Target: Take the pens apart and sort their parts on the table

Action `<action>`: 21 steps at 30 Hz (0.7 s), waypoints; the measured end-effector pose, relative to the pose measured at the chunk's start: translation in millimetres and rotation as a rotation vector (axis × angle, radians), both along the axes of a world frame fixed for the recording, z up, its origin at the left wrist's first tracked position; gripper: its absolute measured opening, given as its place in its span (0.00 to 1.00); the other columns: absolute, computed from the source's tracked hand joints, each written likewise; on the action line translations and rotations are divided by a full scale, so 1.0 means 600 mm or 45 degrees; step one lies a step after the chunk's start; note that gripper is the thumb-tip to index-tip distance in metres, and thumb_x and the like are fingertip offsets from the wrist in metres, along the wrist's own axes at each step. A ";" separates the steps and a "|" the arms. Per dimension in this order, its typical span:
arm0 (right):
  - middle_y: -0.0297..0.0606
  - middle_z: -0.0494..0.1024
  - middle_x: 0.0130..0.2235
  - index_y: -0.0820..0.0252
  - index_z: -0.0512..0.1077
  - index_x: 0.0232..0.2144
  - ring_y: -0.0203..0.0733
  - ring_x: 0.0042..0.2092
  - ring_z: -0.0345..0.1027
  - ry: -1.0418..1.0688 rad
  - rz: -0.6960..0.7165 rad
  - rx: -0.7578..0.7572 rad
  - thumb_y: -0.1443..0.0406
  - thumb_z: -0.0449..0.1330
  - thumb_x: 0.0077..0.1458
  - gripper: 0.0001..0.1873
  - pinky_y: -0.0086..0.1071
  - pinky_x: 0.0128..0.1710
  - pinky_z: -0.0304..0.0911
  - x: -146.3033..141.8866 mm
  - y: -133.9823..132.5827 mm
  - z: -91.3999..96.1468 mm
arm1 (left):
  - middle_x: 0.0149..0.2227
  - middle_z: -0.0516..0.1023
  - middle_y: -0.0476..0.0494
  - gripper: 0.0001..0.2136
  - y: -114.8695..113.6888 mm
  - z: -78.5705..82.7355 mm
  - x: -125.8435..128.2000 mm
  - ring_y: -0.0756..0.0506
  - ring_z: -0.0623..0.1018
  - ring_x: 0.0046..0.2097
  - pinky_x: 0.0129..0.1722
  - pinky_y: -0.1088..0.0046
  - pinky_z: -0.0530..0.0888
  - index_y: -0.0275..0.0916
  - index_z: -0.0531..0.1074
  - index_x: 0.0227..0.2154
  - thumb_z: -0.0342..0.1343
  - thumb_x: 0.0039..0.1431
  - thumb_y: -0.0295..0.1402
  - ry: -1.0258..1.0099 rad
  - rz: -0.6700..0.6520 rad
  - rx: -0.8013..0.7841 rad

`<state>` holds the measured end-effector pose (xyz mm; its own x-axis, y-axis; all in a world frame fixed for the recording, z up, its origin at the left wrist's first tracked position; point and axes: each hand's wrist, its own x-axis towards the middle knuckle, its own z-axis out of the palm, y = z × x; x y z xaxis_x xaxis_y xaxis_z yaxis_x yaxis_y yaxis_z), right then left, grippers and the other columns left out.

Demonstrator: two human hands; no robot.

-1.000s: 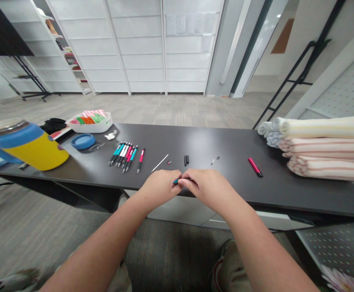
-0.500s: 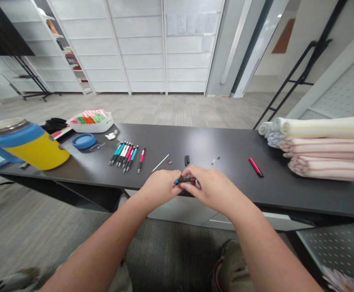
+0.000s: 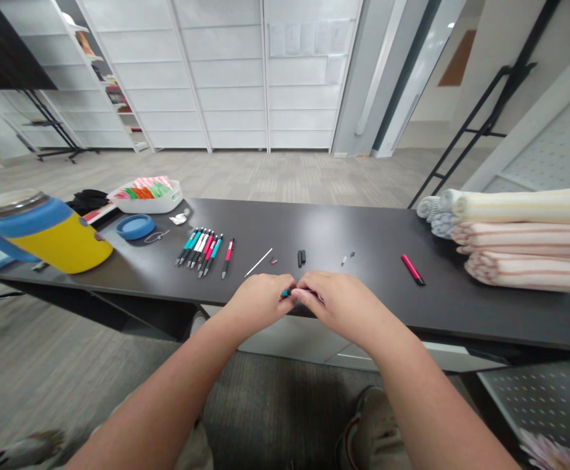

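Note:
Close to the desk's front edge, my left hand (image 3: 260, 300) is closed on a pen (image 3: 285, 293), whose teal part shows between the hands. My right hand (image 3: 336, 297) is closed around the pen's other end, and its fingers hide most of it. Just beyond the hands lie two short black pieces (image 3: 301, 258), a thin white stick (image 3: 258, 262) and a small red and dark bit (image 3: 273, 261). Tiny clear and grey parts (image 3: 344, 260) rest a little to the right. A red pen barrel (image 3: 412, 269) lies farther right.
Several click pens (image 3: 200, 251) lie in a row at left, with a red pen (image 3: 227, 258) beside them. Further left are a blue lid (image 3: 136, 227), a white basket (image 3: 147, 203) and a yellow-blue mug (image 3: 44, 235). Rolled striped cloths (image 3: 529, 235) are stacked at right.
My right fingers have closed over the pen's dark section, which showed before. Less of the pen is visible between the hands now. The parts on the desk have not moved.

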<state>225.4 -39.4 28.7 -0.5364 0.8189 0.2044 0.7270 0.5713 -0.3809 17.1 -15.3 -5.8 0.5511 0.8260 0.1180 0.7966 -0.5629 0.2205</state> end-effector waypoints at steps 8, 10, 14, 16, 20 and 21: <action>0.36 0.82 0.37 0.56 0.75 0.40 0.40 0.36 0.73 0.019 0.000 -0.046 0.58 0.57 0.71 0.10 0.32 0.35 0.55 0.002 0.000 0.002 | 0.38 0.84 0.43 0.10 0.001 -0.002 -0.002 0.39 0.83 0.40 0.37 0.68 0.72 0.41 0.75 0.39 0.54 0.68 0.40 0.003 -0.016 0.015; 0.35 0.82 0.37 0.56 0.75 0.42 0.40 0.35 0.73 0.030 -0.019 -0.057 0.56 0.59 0.70 0.10 0.32 0.34 0.55 0.003 0.000 0.003 | 0.38 0.84 0.43 0.09 0.001 -0.001 -0.002 0.39 0.83 0.41 0.37 0.69 0.72 0.41 0.75 0.40 0.55 0.68 0.39 0.004 -0.023 0.009; 0.36 0.82 0.37 0.56 0.74 0.43 0.40 0.35 0.73 0.012 -0.006 -0.062 0.59 0.59 0.69 0.08 0.31 0.34 0.54 0.003 -0.001 0.004 | 0.38 0.84 0.43 0.08 0.000 0.000 -0.001 0.39 0.83 0.41 0.38 0.68 0.72 0.41 0.75 0.40 0.55 0.67 0.39 0.002 -0.015 0.016; 0.36 0.82 0.36 0.56 0.75 0.41 0.40 0.35 0.73 -0.024 -0.016 -0.059 0.58 0.56 0.71 0.11 0.31 0.34 0.53 0.003 -0.002 0.005 | 0.38 0.84 0.43 0.09 0.000 0.000 -0.001 0.39 0.83 0.40 0.38 0.68 0.72 0.41 0.75 0.40 0.55 0.68 0.39 0.003 -0.013 0.014; 0.35 0.82 0.37 0.55 0.74 0.46 0.40 0.34 0.73 0.007 -0.006 -0.042 0.58 0.60 0.69 0.09 0.31 0.33 0.53 0.002 -0.002 0.005 | 0.39 0.84 0.42 0.09 0.000 0.001 -0.002 0.39 0.83 0.41 0.38 0.68 0.72 0.41 0.75 0.41 0.56 0.67 0.39 -0.005 -0.015 -0.004; 0.35 0.82 0.37 0.55 0.74 0.44 0.40 0.34 0.73 0.001 0.001 -0.037 0.59 0.60 0.69 0.08 0.31 0.33 0.53 0.002 -0.002 0.005 | 0.39 0.84 0.42 0.09 0.000 0.001 -0.002 0.39 0.83 0.41 0.38 0.68 0.72 0.41 0.75 0.41 0.56 0.67 0.39 -0.003 -0.011 -0.003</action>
<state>226.8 -40.9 31.9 -0.5367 0.8242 0.1809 0.7265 0.5604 -0.3977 16.0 -15.6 -5.2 0.5578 0.8216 0.1173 0.7912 -0.5691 0.2238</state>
